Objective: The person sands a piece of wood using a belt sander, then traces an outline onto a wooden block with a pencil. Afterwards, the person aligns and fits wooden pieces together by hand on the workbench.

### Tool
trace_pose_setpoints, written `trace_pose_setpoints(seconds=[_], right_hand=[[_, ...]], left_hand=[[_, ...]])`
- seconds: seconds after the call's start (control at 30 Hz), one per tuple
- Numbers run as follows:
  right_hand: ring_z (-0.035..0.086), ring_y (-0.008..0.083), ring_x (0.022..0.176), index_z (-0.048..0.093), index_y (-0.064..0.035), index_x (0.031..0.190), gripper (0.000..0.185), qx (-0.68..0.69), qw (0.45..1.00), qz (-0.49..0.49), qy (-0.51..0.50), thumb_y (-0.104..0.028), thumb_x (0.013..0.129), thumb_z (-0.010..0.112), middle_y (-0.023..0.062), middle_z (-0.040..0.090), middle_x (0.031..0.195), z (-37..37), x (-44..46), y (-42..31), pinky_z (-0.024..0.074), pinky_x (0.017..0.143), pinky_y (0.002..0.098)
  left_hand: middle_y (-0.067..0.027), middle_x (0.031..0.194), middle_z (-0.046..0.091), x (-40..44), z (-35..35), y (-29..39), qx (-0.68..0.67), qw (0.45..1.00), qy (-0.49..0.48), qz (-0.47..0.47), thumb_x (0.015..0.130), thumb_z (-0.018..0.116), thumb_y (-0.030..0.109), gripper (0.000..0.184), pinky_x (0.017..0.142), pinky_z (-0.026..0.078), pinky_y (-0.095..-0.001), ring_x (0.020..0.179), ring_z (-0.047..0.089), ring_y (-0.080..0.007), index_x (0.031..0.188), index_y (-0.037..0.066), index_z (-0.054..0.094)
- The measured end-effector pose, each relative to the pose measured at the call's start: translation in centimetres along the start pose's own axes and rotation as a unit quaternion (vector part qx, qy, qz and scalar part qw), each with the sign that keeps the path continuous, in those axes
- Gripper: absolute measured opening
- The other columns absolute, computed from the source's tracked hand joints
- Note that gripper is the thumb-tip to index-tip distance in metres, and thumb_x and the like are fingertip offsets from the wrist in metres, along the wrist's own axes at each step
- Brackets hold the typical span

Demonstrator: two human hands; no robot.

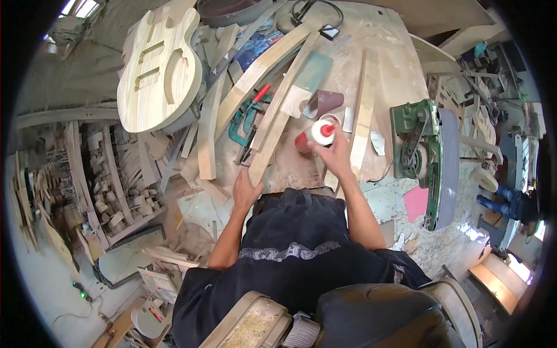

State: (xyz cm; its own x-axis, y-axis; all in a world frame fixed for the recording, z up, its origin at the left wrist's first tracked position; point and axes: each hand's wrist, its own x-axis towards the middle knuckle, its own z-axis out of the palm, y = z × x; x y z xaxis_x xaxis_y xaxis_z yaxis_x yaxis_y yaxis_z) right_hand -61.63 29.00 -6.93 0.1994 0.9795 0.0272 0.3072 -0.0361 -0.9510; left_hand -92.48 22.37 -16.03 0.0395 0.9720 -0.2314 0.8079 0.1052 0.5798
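Note:
My right hand (pixel 336 153) grips a glue bottle (pixel 322 133), white with a red nozzle tip and a red lower part, tilted above the workbench. At the bench's front edge, my left hand (pixel 246 188) holds the near end of a long pale wooden strip (pixel 270 146), thumb on one side and fingers on the other. A teal clamp (pixel 239 129) with a red handle lies just left of that strip. Beyond the bottle sits a curled piece of brown sandpaper (pixel 326 102), beside a wooden piece with a greenish section (pixel 312 72).
An unfinished guitar body (pixel 162 72) stands at the far left. More wooden lengths (pixel 364 107) lie on the bench (pixel 391 55). A green belt sander (pixel 419 151) is at the right. Shelves with offcuts (pixel 119 197) are on the left, and another person's legs (pixel 503 203) show far right.

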Motion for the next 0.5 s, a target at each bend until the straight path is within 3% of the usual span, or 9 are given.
trace_pose_setpoints(seconds=[0.07, 0.17, 0.2, 0.33, 0.5], right_hand=[[0.067, 0.0182, 0.099, 0.058, -0.0017, 0.12, 0.057, -0.023, 0.999, 0.005, 0.029, -0.025, 0.076, 0.086, 0.0093, 0.071, 0.103, -1.7, 1.8, 0.1, 0.0511, 0.091, 0.0338], [0.067, 0.0187, 0.098, 0.057, -0.0005, 0.12, 0.057, 0.035, 0.994, -0.022, 0.099, -0.019, 0.075, 0.087, 0.0098, 0.071, 0.104, -4.1, 6.4, -0.3, 0.0516, 0.092, 0.0335], [0.067, 0.0193, 0.098, 0.057, -0.0003, 0.12, 0.057, 0.024, 0.989, -0.076, 0.127, -0.02, 0.075, 0.087, 0.0096, 0.07, 0.104, -4.8, 8.9, 0.4, 0.0518, 0.09, 0.0337], [0.071, 0.0275, 0.094, 0.059, -0.0013, 0.115, 0.06, -0.122, 0.97, -0.096, 0.185, -0.036, 0.074, 0.086, 0.0165, 0.072, 0.102, -5.8, 16.9, 0.1, 0.0533, 0.084, 0.0381], [0.071, 0.0324, 0.097, 0.061, -0.0007, 0.115, 0.067, -0.176, 0.964, -0.125, 0.153, -0.045, 0.071, 0.086, 0.018, 0.073, 0.103, -4.3, 25.6, 5.2, 0.0537, 0.085, 0.0409]], left_hand=[[-0.0265, 0.106, 0.062, -1.8, 0.5, -1.5, -0.001, 1.0, -0.017, -0.02, 0.074, 0.075, 0.025, 0.052, 0.09, 0.047, -0.0524, 0.103, 0.059, -0.0468, 0.112, 0.0, 0.049], [-0.0258, 0.104, 0.061, -4.4, 1.3, -2.8, -0.006, 0.999, -0.011, -0.039, 0.073, 0.075, 0.024, 0.051, 0.09, 0.047, -0.0523, 0.102, 0.058, -0.0467, 0.111, 0.0, 0.049], [-0.0257, 0.103, 0.06, -5.1, 1.5, -3.0, -0.007, 0.999, -0.003, -0.043, 0.073, 0.075, 0.023, 0.051, 0.09, 0.047, -0.0523, 0.101, 0.058, -0.0467, 0.111, 0.0, 0.049], [-0.0261, 0.103, 0.06, -7.2, 1.5, -3.5, -0.02, 0.996, -0.017, -0.083, 0.073, 0.074, 0.023, 0.052, 0.089, 0.047, -0.0518, 0.102, 0.058, -0.0463, 0.112, 0.0, 0.049], [-0.0255, 0.101, 0.06, -8.9, 0.2, -2.3, -0.048, 0.992, -0.005, -0.117, 0.069, 0.075, 0.023, 0.052, 0.088, 0.047, -0.0519, 0.1, 0.058, -0.0454, 0.109, 0.001, 0.049]])
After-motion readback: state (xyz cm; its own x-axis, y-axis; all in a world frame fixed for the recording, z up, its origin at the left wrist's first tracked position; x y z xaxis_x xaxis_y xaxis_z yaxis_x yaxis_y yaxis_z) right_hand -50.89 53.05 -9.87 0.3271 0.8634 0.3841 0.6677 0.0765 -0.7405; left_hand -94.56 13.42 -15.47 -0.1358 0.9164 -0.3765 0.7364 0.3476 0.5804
